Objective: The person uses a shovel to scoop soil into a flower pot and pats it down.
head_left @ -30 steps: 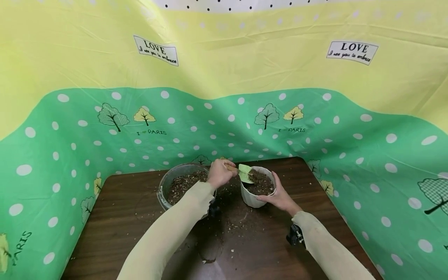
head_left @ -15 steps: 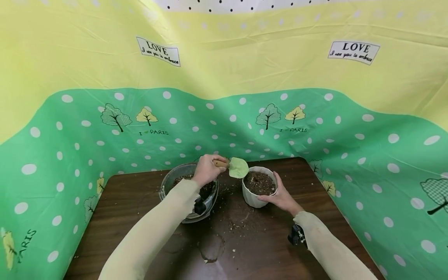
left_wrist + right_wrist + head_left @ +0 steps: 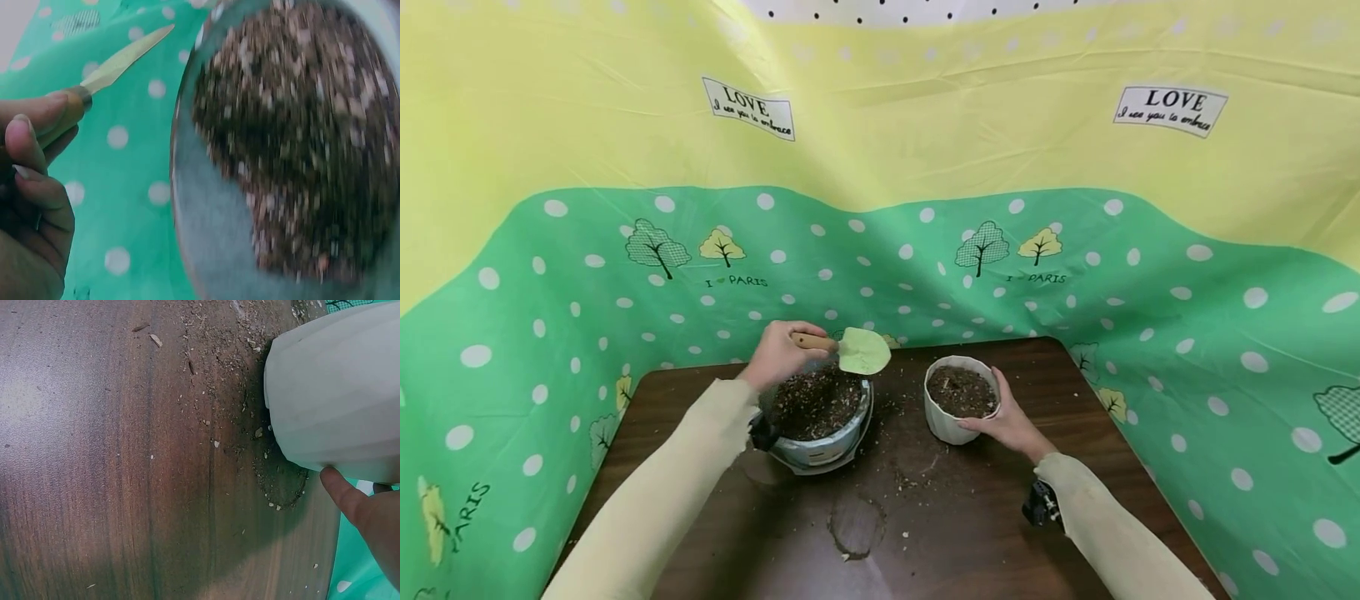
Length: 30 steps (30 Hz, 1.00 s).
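My left hand [image 3: 778, 354] grips the wooden handle of a garden trowel [image 3: 863, 351], whose pale green blade is raised beside and above the back right rim of a basin [image 3: 823, 450]. Dark, crumbly soil [image 3: 816, 408] fills much of that basin; it looks blurred in the left wrist view, where the trowel blade [image 3: 128, 60] appears edge-on. To the right, a white ribbed flowerpot [image 3: 943, 425] stands on the table with soil [image 3: 961, 392] inside. My right hand [image 3: 1009, 422] holds the pot's right side, thumb at the front; in the right wrist view one digit touches the pot wall [image 3: 337, 394].
The dark wooden table [image 3: 985, 517] carries scattered soil crumbs between basin and pot. A ring of dirt [image 3: 857, 527] marks its front part. Behind and at the sides hangs a green and yellow patterned cloth [image 3: 880, 258].
My left hand has moved left, taking the trowel from over the flowerpot, where soil was at its blade, to the basin. The right hand stays on the pot.
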Motion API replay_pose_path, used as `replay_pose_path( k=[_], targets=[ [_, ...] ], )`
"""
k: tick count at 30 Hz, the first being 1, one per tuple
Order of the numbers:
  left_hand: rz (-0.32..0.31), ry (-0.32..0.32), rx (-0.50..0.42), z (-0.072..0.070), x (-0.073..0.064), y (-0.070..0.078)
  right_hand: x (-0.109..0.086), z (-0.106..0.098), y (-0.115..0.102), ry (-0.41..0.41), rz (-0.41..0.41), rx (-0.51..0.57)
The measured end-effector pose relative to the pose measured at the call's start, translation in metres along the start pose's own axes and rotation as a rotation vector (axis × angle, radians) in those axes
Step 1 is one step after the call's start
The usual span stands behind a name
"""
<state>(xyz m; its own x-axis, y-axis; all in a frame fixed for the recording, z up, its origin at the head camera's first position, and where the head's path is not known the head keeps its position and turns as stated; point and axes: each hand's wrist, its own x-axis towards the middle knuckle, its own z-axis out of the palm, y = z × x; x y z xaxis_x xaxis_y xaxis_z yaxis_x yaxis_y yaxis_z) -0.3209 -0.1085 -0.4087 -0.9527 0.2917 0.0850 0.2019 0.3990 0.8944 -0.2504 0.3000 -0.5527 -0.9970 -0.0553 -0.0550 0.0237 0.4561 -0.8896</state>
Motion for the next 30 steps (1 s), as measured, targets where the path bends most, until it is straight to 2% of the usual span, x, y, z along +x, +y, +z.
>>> replay_pose_path(
  k=[4,7,11,13,17,21,25,30],
  targets=[
    [0.012,-0.002,0.032,-0.027,-0.008,-0.006,-0.001,0.000,-0.001,-0.001,0.003,0.001],
    [0.045,-0.002,0.105,-0.042,-0.013,-0.005,-0.001,0.000,-0.002,-0.004,0.006,-0.011],
    [0.074,-0.033,0.215,-0.052,-0.018,0.002,0.001,-0.001,-0.001,-0.009,0.005,-0.018],
    [0.069,-0.073,0.245,-0.053,-0.019,0.006,0.000,-0.002,-0.006,-0.017,-0.002,-0.011],
    [0.089,-0.157,0.289,-0.047,-0.021,0.015,-0.001,-0.001,-0.006,-0.014,-0.005,-0.013],
    [0.145,-0.215,0.350,-0.034,-0.022,0.026,0.001,0.000,-0.001,-0.003,0.006,-0.011],
    [0.247,-0.270,0.483,-0.019,-0.024,0.039,0.000,0.001,-0.002,-0.002,0.015,0.000],
    [0.419,-0.337,0.724,0.004,-0.031,0.048,0.001,0.000,-0.002,-0.013,0.021,0.002]
  ],
)
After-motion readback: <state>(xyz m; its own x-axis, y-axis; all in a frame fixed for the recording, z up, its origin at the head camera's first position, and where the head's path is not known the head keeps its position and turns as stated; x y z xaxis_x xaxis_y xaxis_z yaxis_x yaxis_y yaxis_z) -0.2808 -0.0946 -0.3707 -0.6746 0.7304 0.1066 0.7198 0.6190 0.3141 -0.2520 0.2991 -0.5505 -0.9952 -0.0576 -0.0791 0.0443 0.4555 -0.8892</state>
